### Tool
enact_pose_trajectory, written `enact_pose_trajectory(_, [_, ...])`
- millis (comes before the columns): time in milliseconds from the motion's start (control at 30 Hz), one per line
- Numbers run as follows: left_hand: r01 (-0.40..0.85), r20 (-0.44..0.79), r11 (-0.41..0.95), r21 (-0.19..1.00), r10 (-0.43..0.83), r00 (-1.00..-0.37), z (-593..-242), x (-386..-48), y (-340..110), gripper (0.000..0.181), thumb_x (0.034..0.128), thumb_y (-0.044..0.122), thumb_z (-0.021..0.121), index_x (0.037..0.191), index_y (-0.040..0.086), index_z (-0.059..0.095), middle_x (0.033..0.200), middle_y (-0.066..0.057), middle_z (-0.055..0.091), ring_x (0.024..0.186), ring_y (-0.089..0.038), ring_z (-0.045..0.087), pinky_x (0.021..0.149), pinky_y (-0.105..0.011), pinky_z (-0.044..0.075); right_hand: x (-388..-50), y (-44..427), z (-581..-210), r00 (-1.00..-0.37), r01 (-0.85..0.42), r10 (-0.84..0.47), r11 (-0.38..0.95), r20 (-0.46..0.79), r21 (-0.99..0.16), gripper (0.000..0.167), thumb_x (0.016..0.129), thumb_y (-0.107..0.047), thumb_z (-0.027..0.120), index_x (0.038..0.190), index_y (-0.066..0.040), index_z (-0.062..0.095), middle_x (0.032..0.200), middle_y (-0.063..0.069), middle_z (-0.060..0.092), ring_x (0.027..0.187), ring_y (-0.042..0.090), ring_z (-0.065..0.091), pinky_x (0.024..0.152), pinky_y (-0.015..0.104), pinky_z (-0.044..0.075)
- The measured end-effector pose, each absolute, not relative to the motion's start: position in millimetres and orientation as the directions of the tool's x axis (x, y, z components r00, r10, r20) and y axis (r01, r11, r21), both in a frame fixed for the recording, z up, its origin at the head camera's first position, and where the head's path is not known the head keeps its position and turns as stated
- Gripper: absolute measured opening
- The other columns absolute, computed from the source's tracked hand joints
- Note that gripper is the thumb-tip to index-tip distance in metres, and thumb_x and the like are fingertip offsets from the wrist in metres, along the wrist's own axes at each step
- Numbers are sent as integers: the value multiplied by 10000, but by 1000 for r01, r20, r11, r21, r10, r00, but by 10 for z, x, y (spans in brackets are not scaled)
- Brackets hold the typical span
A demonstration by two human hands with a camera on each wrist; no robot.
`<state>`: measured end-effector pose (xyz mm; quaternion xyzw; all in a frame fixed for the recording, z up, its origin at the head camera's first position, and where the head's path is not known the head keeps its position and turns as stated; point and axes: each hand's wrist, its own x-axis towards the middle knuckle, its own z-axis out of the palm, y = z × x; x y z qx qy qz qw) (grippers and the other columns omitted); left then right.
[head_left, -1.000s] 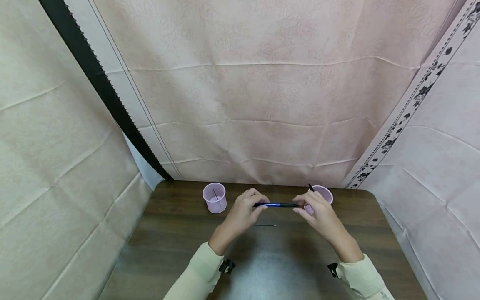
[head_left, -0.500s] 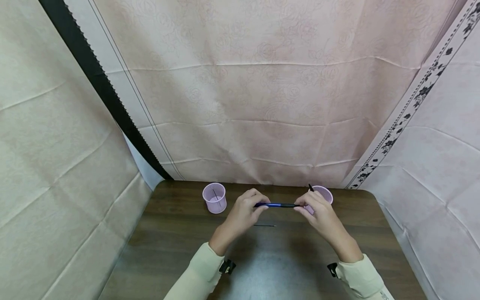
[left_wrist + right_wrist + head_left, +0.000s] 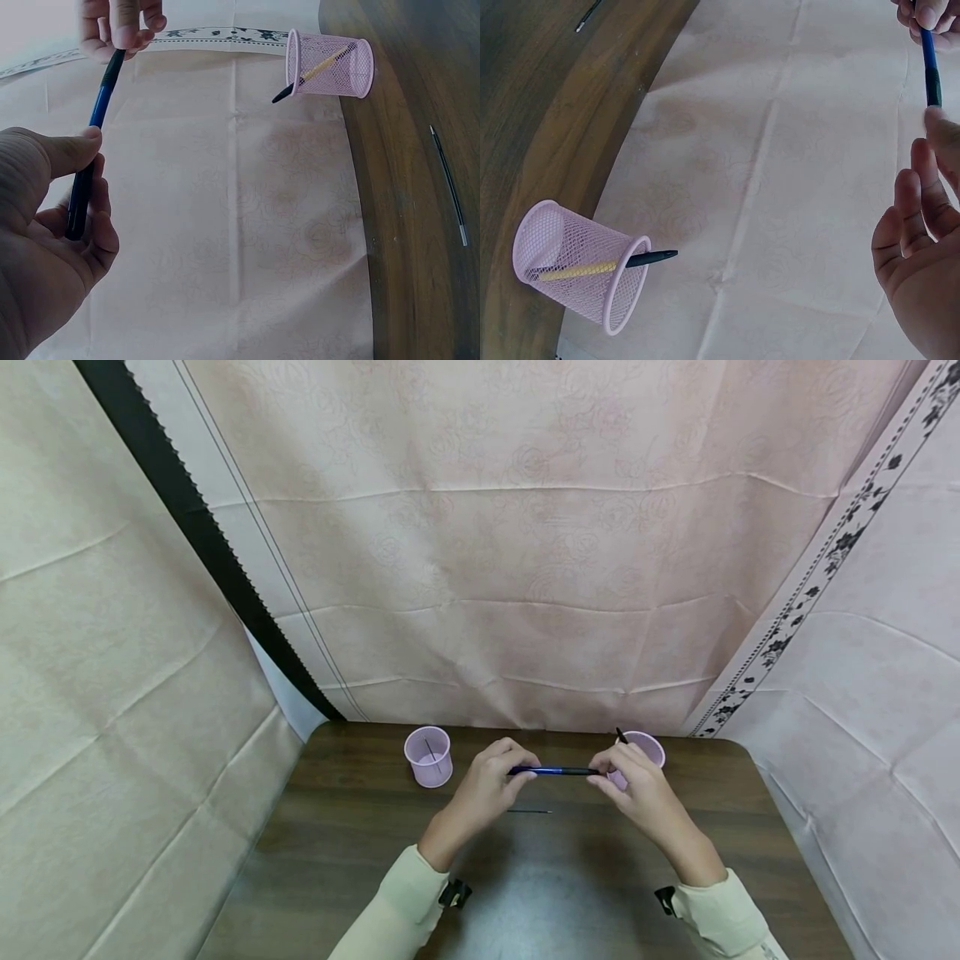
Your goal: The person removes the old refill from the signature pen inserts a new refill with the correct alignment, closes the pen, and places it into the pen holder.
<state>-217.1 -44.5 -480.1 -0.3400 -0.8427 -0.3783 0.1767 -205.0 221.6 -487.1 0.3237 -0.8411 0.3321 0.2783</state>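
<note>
A blue pen [image 3: 555,770] with black ends is held level above the table between both hands. My left hand [image 3: 491,781] grips one end, its thumb pressed along the barrel in the left wrist view. At the dark grip end, the thumb and a finger of my right hand [image 3: 637,785] pinch the tip; the very tip is hidden by them. Below the pen, a thin dark pen refill [image 3: 448,184] lies on the wooden table. Behind my right hand stands a pink mesh pen cup [image 3: 581,255] with a yellow and black pen [image 3: 651,258] leaning in it.
A second pink mesh cup [image 3: 429,772] stands at the table's back left, with a thin dark stick [image 3: 430,747] inside. The brown table [image 3: 555,893] ends at a pale patterned cloth [image 3: 517,568] hanging behind it. More cloth hangs at both sides.
Both hands and the pen stay almost still. Only slight shifts of the right fingers at the pen's tip are visible; the cups and refill have not moved.
</note>
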Motion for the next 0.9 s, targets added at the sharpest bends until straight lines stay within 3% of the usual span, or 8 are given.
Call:
enact_pose_trajectory(200, [704,554,484,519,437,-709,-4809,-2171,-435,85,908,68,781,975,116,764,942,4,662,855,-115,621,736,-229,539,-2052,2223,-4865,-632,-736,-360,557,686,-385,266,763,25,856,922,-122,702,912,-50,664,889,112,576,806,212,424])
enact_pose_trajectory(300, [697,548,484,530,431,-716,-4806,-2165,-429,104,894,51,790,972,116,770,945,1,668,858,-119,630,741,-239,540,-2055,2231,-4873,-637,-731,-358,561,683,-388,111,881,-176,807,921,-136,711,935,-46,662,920,129,585,838,228,425])
enact_pose_trajectory(367, [696,551,484,531,426,-717,-4805,-2160,-428,112,887,43,794,971,114,772,949,-2,670,863,-122,635,746,-243,540,-2056,2233,-4876,-640,-727,-355,568,682,-387,117,906,-240,780,915,-144,714,936,-50,658,923,133,580,840,236,422])
enact_pose_trajectory(467, [704,562,487,517,426,-709,-4808,-2156,-427,124,881,40,799,973,116,770,956,-3,670,876,-126,635,752,-251,539,-2053,2223,-4873,-639,-723,-355,580,682,-376,110,875,-186,811,900,-146,712,920,-52,654,915,141,571,830,247,418])
enact_pose_trajectory(567, [714,573,491,499,431,-697,-4816,-2156,-430,126,882,47,800,979,119,766,962,-2,667,885,-129,630,754,-255,538,-2040,2214,-4863,-648,-714,-358,592,672,-373,251,762,2,859,896,-141,703,902,-56,648,904,128,562,821,247,411])
enact_pose_trajectory(900, [681,535,502,534,423,-731,-4812,-2147,-417,101,908,75,783,988,134,766,963,18,660,874,-104,619,747,-217,532,-2055,2200,-4893,-638,-729,-360,567,680,-384,287,764,33,861,971,-102,713,930,-35,661,889,111,558,807,193,421])
